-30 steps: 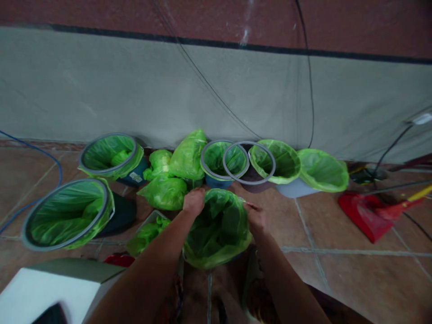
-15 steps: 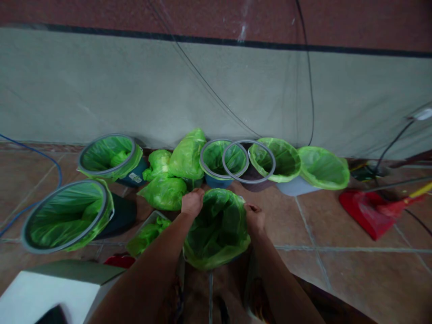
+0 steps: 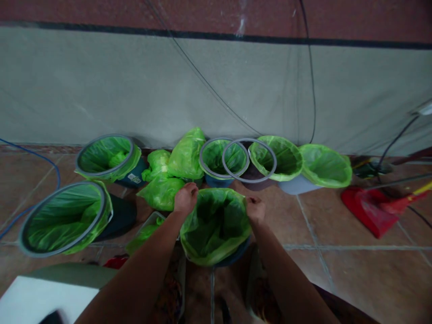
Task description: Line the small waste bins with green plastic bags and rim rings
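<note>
A small dark bin (image 3: 236,254) stands on the tiled floor in front of me, lined with a bright green plastic bag (image 3: 214,222). My left hand (image 3: 185,198) is closed on the bag's edge at the far left of the rim. At the far right of the rim my right hand (image 3: 255,208) pinches the bag's edge too. The bag's mouth is stretched wide between both hands and folds over the bin's rim.
Several other green-lined bins line the grey wall: two with grey rings at left (image 3: 64,218) (image 3: 106,155), more at the back (image 3: 218,157) (image 3: 324,166). A loose grey ring (image 3: 249,160) leans there. Tied green bags (image 3: 175,168), a red dustpan (image 3: 366,209), cables, a white box (image 3: 47,299).
Both hands moved apart and slightly outward, pulling the bag's mouth wider over the bin's rim. The view shifted a little.
</note>
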The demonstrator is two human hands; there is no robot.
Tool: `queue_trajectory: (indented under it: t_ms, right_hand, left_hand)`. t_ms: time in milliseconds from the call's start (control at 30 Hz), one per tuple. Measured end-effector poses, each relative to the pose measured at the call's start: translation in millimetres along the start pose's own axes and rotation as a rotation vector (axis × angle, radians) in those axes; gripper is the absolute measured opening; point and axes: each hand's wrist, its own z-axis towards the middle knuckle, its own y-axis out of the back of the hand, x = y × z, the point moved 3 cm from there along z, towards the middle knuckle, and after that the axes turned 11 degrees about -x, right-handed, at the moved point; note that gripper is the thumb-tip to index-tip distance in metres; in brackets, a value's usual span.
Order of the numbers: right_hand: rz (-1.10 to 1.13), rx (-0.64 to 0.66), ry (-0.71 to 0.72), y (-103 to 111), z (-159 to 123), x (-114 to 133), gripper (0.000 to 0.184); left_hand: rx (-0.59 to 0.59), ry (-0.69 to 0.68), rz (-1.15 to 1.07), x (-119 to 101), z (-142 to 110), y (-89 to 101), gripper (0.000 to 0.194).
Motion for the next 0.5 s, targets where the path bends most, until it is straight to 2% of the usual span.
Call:
queue_trajectory:
  t_ms: [233,333,433,500]
  right_hand:
    - [0.106,-0.062,0.102,1,-4,24,0.033]
    - [0.081,-0.039,0.138,4,-6,21,0.034]
    - [-0.097,0.058,0.203,5,-8,15,0.032]
    - [-0.209,0.108,0.236,4,-8,13,0.029]
  left_hand:
    - [-0.035,0.062,-0.046,7,4,7.5,0.022]
    - [0.077,-0.045,-0.014,11,-1,6.8,0.018]
    - [0.229,-0.129,0.091,12,-9,3.5,0.017]
    - [0.251,-0.131,0.154,10,-12,3.1,0.019]
